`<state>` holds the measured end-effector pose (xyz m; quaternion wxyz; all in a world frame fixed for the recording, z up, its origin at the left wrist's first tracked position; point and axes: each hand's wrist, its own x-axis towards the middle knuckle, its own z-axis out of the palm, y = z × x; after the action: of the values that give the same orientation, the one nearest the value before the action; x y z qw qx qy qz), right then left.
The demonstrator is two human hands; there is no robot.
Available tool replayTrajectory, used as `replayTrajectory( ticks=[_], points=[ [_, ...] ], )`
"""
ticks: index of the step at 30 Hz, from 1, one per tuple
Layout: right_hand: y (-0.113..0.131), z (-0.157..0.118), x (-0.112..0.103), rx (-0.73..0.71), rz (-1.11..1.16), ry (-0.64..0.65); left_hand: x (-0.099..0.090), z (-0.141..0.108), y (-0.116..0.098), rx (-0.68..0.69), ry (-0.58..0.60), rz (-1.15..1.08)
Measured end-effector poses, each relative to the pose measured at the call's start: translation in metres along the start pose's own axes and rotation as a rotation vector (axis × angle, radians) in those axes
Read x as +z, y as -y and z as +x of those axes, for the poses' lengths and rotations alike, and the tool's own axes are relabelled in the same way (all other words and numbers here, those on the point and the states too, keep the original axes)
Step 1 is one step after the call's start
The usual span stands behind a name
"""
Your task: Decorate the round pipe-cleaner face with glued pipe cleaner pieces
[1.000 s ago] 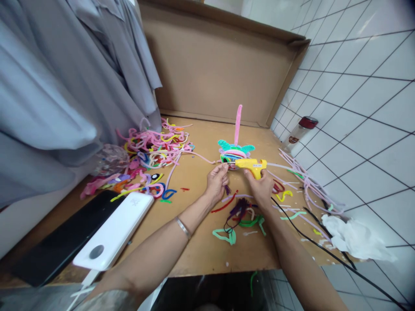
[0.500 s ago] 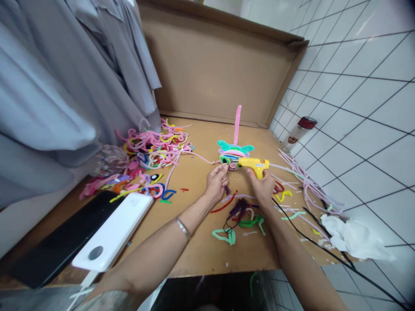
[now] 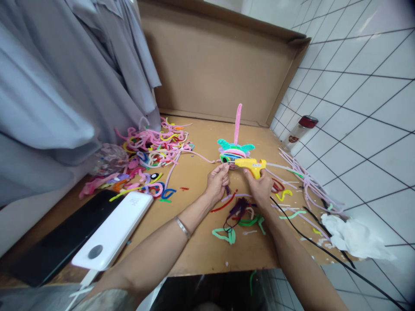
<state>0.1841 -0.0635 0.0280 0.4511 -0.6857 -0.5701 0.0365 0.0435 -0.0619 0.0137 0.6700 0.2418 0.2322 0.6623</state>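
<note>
My right hand [image 3: 262,185] is wrapped round the handle of a yellow hot glue gun [image 3: 251,164], its nozzle pointing left. My left hand [image 3: 218,181] is closed in a pinch just by the nozzle tip; what sits between its fingertips is too small to make out. A dark purple strand [image 3: 228,189] shows below those fingers, and whether it is held is unclear. Right behind both hands stands a colourful pipe-cleaner figure [image 3: 233,152] with green ear-like pieces, a round dark eye and a tall pink stem [image 3: 238,123]. The glue gun partly hides its lower front.
Left lies a heap of pipe cleaners [image 3: 155,147], by a white power bank [image 3: 113,231] and a black slab [image 3: 68,237]. Purple yarn [image 3: 240,209] and scraps lie nearer me. Lilac pipe cleaners [image 3: 308,185], a red-lidded bottle [image 3: 300,131], tissue [image 3: 355,237] and a black cable [image 3: 324,247] are right.
The glue gun in my right hand has shifted slightly left, bringing its nozzle to my left fingertips. My left hand has stayed almost still.
</note>
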Motion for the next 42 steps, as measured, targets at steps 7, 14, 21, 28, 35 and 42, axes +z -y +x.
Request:
replayTrajectory(
  ticks=[7,14,21,28,35,42],
  points=[
    [0.0005,0.002,-0.0019,0.019,0.036,-0.039,-0.0002,0.0019,-0.0004,-0.005,-0.059,-0.005],
    [-0.0002,-0.0046,0.0043,-0.03,0.006,-0.002,-0.001,0.002,-0.0019,0.005,-0.04,-0.011],
    [-0.0033,0.0025,0.0011,0.02,0.012,-0.045,0.0005,0.0,0.0005,0.0,0.011,0.013],
    [0.0013,-0.0003,-0.0008,-0.008,0.064,-0.042,-0.0007,0.0009,-0.0013,0.012,-0.033,-0.003],
    [0.0001,-0.0045,0.0048,-0.026,0.002,-0.013,-0.0014,0.002,-0.0005,0.006,-0.023,-0.001],
    [-0.0005,0.0008,-0.0009,0.015,0.03,-0.054,0.0,0.0,-0.0007,-0.005,0.013,0.009]
  ],
)
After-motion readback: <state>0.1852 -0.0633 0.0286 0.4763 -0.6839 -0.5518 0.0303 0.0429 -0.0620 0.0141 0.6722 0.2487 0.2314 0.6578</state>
